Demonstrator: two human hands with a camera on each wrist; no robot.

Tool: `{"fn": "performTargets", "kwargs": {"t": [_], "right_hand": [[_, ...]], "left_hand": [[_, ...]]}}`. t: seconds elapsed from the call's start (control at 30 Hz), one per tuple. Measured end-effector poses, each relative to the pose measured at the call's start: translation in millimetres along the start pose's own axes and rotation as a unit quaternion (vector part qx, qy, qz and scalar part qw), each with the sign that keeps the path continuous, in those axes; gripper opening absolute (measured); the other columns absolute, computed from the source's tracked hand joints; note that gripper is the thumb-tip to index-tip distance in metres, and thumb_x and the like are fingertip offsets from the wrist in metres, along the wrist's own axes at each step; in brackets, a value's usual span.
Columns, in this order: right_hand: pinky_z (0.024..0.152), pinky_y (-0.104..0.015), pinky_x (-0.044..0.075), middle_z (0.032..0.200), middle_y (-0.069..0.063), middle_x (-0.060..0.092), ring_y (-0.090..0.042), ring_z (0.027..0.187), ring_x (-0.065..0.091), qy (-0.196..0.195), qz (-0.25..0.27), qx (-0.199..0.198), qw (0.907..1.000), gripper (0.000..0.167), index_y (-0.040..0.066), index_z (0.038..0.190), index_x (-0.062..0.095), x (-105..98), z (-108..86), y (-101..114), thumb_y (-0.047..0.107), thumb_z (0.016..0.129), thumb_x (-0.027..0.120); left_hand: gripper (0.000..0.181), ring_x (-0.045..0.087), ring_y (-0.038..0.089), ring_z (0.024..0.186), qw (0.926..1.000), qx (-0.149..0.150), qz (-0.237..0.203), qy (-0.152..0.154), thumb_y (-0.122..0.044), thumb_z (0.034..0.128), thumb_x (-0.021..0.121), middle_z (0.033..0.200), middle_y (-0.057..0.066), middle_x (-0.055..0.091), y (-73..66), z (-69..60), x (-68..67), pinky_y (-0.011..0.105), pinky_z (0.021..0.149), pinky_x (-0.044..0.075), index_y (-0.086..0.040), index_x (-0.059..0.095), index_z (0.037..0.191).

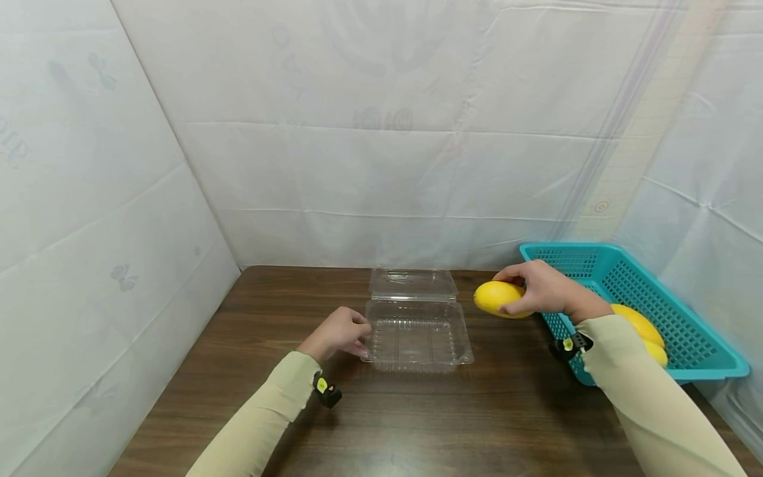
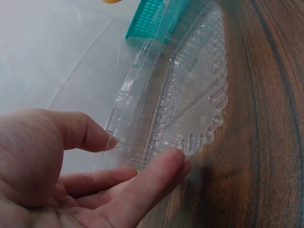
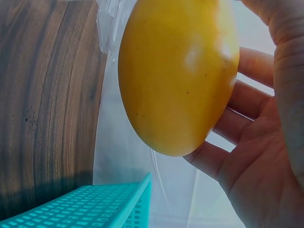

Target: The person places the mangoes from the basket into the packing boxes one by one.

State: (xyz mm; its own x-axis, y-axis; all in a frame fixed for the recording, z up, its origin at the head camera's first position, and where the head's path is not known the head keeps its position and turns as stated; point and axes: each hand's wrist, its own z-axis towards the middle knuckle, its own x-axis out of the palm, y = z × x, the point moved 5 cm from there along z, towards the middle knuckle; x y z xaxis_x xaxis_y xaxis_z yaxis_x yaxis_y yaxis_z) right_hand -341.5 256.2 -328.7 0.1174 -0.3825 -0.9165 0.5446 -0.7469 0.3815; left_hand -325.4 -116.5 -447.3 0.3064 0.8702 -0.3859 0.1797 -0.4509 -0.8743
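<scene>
A yellow mango [image 1: 493, 297] is in my right hand [image 1: 544, 287], raised between the basket and the clear plastic container. In the right wrist view the mango [image 3: 178, 76] fills the middle, with fingers curled along one side and the thumb on the other. My left hand [image 1: 341, 332] pinches the left rim of the plastic clamshell container [image 1: 417, 338], whose lid [image 1: 412, 283] lies folded back towards the wall. Seen from the left wrist, the thumb is at the rim of the container [image 2: 190, 99] and the fingers are by its side wall. No fruit shows inside it.
A turquoise basket [image 1: 709, 354] stands at the right of the brown wooden table [image 1: 381, 424]. More yellow mangoes [image 1: 639, 323] lie in it, partly hidden by my right forearm. White sheeting [image 1: 334, 172] rises behind the table and at both sides.
</scene>
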Motion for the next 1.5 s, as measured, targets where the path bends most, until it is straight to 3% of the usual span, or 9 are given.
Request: {"fn": "performTargets", "kwargs": {"t": [1.5], "right_hand": [[0.071, -0.027, 0.057, 0.104, 0.001, 0.075, -0.009, 0.08, 0.062, 0.009, 0.014, -0.044, 0.9989, 0.048, 0.009, 0.118, 0.073, 15.4, 18.7, 34.7, 0.027, 0.075, 0.085]], "left_hand": [[0.033, 0.068, 0.02, 0.07, 0.9999, -0.007, -0.013, -0.008, -0.006, 0.099, 0.056, 0.113, 0.023, 0.068, -1.7, 0.8, 2.0, 0.032, 0.065, 0.066, 0.013, 0.063, 0.125]]}}
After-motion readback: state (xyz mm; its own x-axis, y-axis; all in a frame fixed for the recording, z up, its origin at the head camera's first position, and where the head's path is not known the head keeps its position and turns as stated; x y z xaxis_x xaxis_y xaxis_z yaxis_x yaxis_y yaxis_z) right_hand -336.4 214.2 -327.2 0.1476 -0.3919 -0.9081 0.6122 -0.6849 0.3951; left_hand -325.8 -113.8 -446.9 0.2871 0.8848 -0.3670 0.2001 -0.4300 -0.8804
